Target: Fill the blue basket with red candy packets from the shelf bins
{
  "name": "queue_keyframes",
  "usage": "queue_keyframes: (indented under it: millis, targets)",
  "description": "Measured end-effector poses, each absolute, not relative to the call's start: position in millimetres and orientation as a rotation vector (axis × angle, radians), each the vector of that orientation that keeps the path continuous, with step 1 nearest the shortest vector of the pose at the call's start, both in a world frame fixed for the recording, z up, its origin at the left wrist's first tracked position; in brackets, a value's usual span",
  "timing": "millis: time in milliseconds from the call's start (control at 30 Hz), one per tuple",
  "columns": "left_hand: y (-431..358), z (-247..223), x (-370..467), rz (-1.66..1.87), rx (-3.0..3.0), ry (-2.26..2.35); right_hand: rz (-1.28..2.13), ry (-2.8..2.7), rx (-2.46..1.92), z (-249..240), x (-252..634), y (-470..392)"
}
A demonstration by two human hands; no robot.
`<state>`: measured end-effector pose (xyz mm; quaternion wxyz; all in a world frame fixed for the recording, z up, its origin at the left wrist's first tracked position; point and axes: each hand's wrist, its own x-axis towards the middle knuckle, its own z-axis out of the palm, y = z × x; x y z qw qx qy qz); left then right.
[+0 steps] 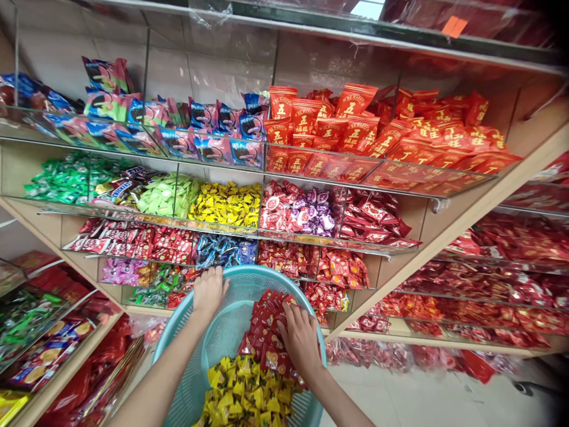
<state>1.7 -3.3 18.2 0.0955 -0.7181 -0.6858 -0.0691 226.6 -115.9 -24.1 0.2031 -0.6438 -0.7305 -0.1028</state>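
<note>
A teal plastic basket (222,320) with a mesh wall is in front of me, tilted so that I look into it. My left hand (211,292) is closed over its far left rim, fingers curled around the edge. My right hand (302,341) is inside the basket at the right, its slightly bent fingers apart and resting on a heap of small red candy packets (262,329). Whether any packet is pinched under the palm is hidden. Below the red heap, yellow-wrapped candies (249,394) cover the near part of the basket.
Ahead stands a wooden shelf (382,302) with clear dividers and several tiers of candy, including red packets (355,127) and yellow candies (226,204). Further racks of packets (502,243) stand right, another rack (26,332) left. Pale floor tiles (400,394) show at lower right.
</note>
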Motion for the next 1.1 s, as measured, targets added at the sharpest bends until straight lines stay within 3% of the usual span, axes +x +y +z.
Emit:
queue_keyframes:
  millis: [300, 433, 533, 733, 900, 1100]
  targets:
    - [-2.2, 15.7, 1.0, -0.173, -2.097, -1.982, -0.174, -1.984, -1.751, -14.1, 232.1, -121.2]
    - [-1.7, 14.9, 1.0, -0.187, -2.094, -1.982, 0.026, -1.530, -1.780, -18.8, 263.1, -128.3]
    - [-1.8, 15.0, 1.1, -0.196, -2.099, -1.982, 0.304, -1.110, -1.768, -39.4, 286.2, -141.1]
    - [-2.2, 16.3, 1.6, -0.193, -2.103, -1.992, 1.237, -0.705, -1.505, -69.8, 290.3, -176.8]
    - [-2.7, 18.6, 1.3, -0.213, -2.122, -1.980, 1.493, -0.465, -1.183, -63.8, 293.0, -189.5]
    - [-4.9, 20.9, 2.9, -0.166, -2.108, -1.961, 1.528, -0.482, -1.142, -60.2, 295.9, -192.5]
